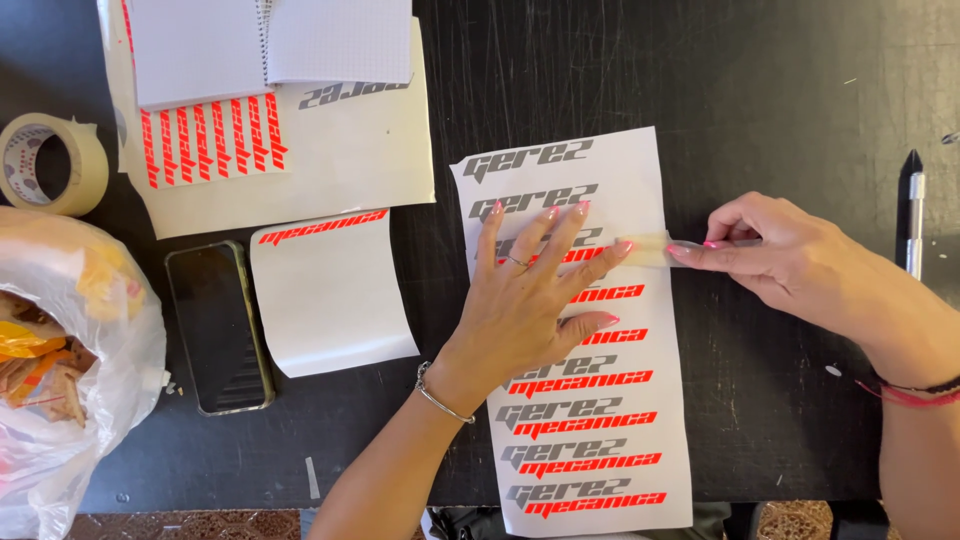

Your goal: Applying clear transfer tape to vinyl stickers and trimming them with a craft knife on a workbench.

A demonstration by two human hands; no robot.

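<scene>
Beige masking-tape strip [650, 250] is being laid across the right edge of the white sticker sheet [580, 340], just right of the frame's centre, over the third row of grey and orange lettering. The left hand [530, 305] is pressing flat on the sheet with fingers spread wide, its fingertips touching the inner end of the strip, while the right hand [790, 255] is pinching the outer end between thumb and forefinger, fingers narrow and closed on the tape. The step in hand looks like sticking the strip down over one decal; the next move probably calls for keeping the tape taut and level while smoothing it along, since a slack end could wrinkle. On the black table [780, 90], a tape roll [50, 160] is lying at the upper left, a dark phone [218, 325] at centre left beside a smaller sheet [330, 300], and a craft knife [913, 210] at the right edge.
</scene>
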